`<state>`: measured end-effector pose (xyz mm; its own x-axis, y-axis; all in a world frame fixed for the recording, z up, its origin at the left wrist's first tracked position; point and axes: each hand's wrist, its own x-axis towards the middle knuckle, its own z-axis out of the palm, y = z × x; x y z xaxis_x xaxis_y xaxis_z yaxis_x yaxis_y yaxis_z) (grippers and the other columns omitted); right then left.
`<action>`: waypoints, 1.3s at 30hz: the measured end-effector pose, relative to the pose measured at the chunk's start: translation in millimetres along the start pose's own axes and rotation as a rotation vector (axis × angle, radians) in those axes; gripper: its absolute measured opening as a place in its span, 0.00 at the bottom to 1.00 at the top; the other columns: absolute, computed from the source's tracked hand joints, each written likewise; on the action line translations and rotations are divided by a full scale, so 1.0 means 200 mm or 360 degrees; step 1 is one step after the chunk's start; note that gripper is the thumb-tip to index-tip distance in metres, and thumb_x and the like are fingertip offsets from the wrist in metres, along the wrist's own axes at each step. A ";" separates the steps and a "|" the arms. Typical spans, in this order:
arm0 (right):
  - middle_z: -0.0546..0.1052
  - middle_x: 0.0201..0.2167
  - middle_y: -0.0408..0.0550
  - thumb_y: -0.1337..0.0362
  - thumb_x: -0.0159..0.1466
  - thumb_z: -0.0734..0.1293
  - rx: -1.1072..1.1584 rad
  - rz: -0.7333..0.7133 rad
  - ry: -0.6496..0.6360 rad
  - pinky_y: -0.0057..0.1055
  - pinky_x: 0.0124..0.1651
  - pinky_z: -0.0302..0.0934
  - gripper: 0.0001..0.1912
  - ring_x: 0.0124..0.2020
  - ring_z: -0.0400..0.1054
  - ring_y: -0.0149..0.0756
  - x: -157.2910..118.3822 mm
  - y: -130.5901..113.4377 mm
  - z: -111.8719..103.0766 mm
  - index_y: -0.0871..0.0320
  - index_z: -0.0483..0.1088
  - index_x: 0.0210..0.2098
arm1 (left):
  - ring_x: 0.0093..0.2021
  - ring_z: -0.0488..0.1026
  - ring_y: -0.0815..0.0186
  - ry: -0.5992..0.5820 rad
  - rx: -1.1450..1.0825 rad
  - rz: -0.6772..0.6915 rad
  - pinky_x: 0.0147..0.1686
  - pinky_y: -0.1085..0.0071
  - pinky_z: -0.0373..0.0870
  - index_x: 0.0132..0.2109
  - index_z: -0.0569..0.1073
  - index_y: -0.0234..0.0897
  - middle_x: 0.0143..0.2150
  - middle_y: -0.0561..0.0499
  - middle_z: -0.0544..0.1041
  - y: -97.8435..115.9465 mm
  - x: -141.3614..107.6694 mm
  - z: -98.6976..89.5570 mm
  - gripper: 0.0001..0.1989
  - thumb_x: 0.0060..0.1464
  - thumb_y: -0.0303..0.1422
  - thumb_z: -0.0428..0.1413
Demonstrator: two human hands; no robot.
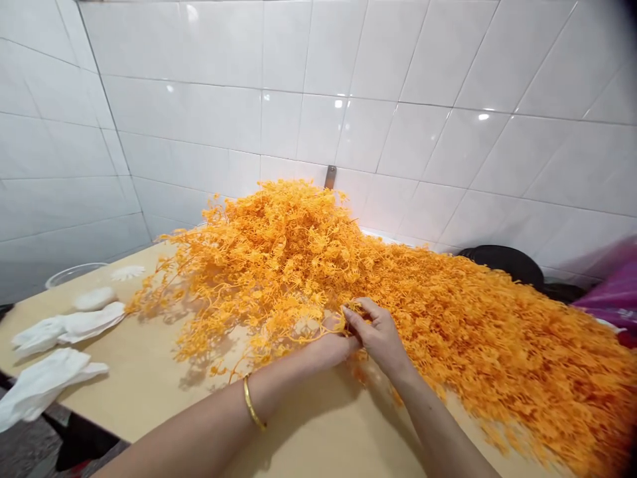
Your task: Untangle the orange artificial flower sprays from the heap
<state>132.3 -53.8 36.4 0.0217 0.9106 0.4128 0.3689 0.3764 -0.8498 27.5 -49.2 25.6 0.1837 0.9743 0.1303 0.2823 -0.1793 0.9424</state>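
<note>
My hands meet at the near edge of a big heap of orange artificial flower sprigs (293, 245), thin branching stems with small blossoms. With thumb and fingers closed, my right hand (381, 332) pinches part of an orange plastic flower sprig (341, 323). Just below and left of it, my left hand (339, 348) is curled around the same sprig; its fingers are mostly hidden behind the right hand and the stems. A gold bangle (253, 403) circles my left wrist. More orange sprigs (517, 338) spread in a dense layer to the right.
White gloves (47, 382) lie at the left edge of the tan tabletop (303, 425), near a white round pad (94, 299) and a clear round lid (74, 272). Black round discs (507, 262) and a purple bag (612, 285) stand right, behind the sprigs. A tiled wall (318, 60) closes the back.
</note>
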 end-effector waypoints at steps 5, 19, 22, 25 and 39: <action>0.65 0.20 0.39 0.57 0.52 0.65 0.0478 0.0264 0.0189 0.26 0.30 0.53 0.11 0.24 0.59 0.28 0.00 0.04 -0.01 0.59 0.65 0.21 | 0.16 0.61 0.76 -0.0310 -0.0801 -0.0359 0.13 0.81 0.55 0.32 0.71 0.33 0.25 0.51 0.70 -0.03 -0.03 -0.08 0.10 0.41 0.35 0.57; 0.59 0.16 0.40 0.57 0.57 0.58 0.2066 0.0745 0.0005 0.26 0.25 0.52 0.18 0.19 0.54 0.26 -0.01 0.09 -0.10 0.59 0.58 0.14 | 0.12 0.56 0.81 0.0076 -0.1423 -0.0564 0.10 0.83 0.43 0.26 0.67 0.30 0.21 0.52 0.70 -0.01 0.17 -0.07 0.00 0.42 0.24 0.52; 0.56 0.16 0.41 0.57 0.58 0.55 0.2125 0.0611 -0.0087 0.27 0.25 0.51 0.19 0.20 0.52 0.27 -0.02 0.09 -0.12 0.59 0.56 0.14 | 0.12 0.56 0.81 0.0098 -0.1425 -0.0516 0.10 0.83 0.43 0.26 0.66 0.30 0.22 0.51 0.71 -0.01 0.21 -0.04 0.01 0.41 0.23 0.52; 0.56 0.17 0.41 0.56 0.59 0.53 0.2116 0.0529 -0.0102 0.28 0.26 0.51 0.20 0.20 0.52 0.27 -0.02 0.09 -0.12 0.59 0.57 0.15 | 0.12 0.56 0.81 0.0020 -0.1447 -0.0532 0.10 0.82 0.45 0.25 0.66 0.29 0.23 0.50 0.71 -0.03 0.20 0.01 0.01 0.41 0.22 0.52; 0.62 0.19 0.41 0.49 0.55 0.58 0.1330 0.0531 0.0417 0.26 0.23 0.51 0.19 0.19 0.56 0.26 0.00 0.16 -0.12 0.58 0.65 0.23 | 0.19 0.66 0.74 -0.0258 -0.1297 -0.0529 0.19 0.78 0.61 0.23 0.68 0.26 0.22 0.46 0.70 -0.11 0.14 0.07 0.09 0.48 0.23 0.49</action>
<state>165.6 -45.6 16.9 0.2525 0.9643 0.0795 -0.4794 0.1960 -0.8554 39.2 -20.2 4.3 0.3598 0.9164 -0.1751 -0.4004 0.3212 0.8582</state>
